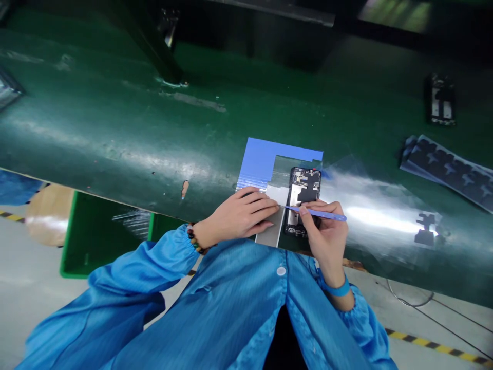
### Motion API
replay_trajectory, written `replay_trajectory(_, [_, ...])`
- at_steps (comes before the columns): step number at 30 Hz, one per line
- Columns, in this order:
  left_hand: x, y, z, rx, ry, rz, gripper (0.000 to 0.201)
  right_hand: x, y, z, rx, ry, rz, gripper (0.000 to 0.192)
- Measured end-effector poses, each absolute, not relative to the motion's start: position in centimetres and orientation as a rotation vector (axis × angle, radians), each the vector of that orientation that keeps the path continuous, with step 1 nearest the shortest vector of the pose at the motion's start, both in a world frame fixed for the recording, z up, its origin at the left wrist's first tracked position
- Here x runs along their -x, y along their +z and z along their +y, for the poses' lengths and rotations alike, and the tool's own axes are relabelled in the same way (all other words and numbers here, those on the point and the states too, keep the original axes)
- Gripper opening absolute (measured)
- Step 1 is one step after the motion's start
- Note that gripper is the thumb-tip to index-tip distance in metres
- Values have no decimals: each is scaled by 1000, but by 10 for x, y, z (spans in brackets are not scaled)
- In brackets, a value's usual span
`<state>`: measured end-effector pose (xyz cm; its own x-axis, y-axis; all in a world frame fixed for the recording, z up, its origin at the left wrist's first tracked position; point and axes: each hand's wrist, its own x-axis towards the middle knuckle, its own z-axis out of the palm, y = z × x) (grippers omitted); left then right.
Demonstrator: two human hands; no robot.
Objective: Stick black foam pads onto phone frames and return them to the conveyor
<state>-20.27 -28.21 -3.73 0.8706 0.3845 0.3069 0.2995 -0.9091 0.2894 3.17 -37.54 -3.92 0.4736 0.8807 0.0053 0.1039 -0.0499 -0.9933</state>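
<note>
The phone point(303, 200) lies on the plate point(269, 234) at the near edge of the desk point(115, 123). The left hand point(241, 216) rests on the plate, left of the phone. The right hand point(327, 231) holds the tool point(319, 213) over the phone. A sheet of parts point(449, 169) lies far right; a second phone point(441, 100) lies behind it. A bin point(96, 236) stands below the desk, left.
</note>
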Motion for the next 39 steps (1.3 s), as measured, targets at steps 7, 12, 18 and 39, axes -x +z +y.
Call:
replay_trajectory(7, [202, -36, -280, -2791, 516, 544, 37, -49, -24, -394, 1455, 781, -764, 36])
replay_trajectory(12, [190, -30, -286, -2740, 670, 413, 23, -53, -29, -422, 1511, 793, -815, 34])
replay_trajectory(18, [173, -32, -291, -2764, 687, 152, 14, -51, -38, -426, 1531, 772, -864, 31])
replay_trajectory(39, [188, -38, -342, -2787, 869, 181, 16, -107, -55, -397, 1384, 330, -504, 38])
